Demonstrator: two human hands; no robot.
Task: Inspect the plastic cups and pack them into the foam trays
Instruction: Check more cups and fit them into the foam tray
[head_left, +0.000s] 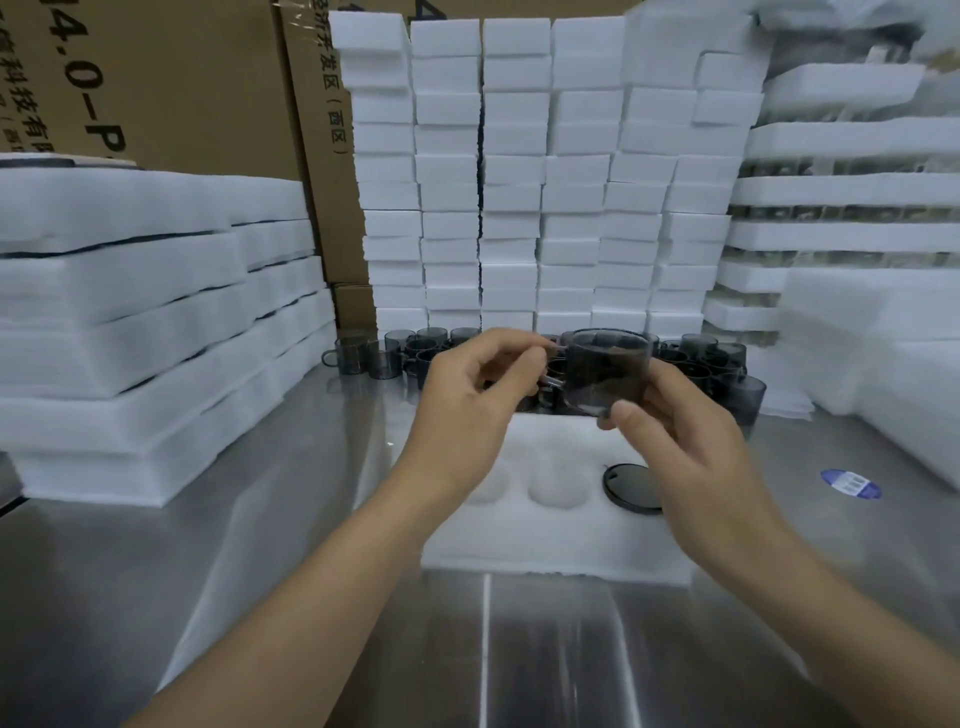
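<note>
Your right hand grips the cup near its base, fingers curled round it. Your left hand pinches its handle. You hold it above the tray, with more cups behind.

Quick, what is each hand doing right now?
Left hand: pinches the handle of the grey plastic cup.
Right hand: grips the same cup by its lower body.

Two hands, one held cup, one tray, one black disc.
</note>
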